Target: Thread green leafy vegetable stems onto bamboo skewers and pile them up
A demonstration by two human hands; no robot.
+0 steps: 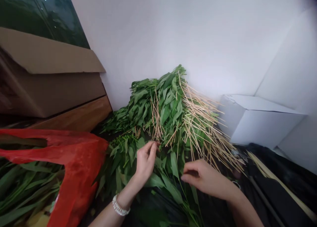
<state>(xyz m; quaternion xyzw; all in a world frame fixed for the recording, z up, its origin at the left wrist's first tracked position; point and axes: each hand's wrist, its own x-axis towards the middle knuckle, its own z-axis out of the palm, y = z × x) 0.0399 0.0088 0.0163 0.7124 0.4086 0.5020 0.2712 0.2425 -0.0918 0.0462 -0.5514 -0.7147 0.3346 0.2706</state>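
Observation:
A heap of green leafy stalks lies against the white wall, with many thin bamboo skewers scattered over and among the leaves. My left hand, a pearl bracelet on its wrist, reaches into the leaves with fingertips pressed together near a skewer's end; what it pinches is too small to name. My right hand is curled, fingers closed over the leaves in front of the heap, and what is inside it stays hidden.
A red plastic bag holding more green stalks lies at the left. Cardboard boxes stack behind it. A white box stands at the right by the wall. Black sheeting covers the surface at the lower right.

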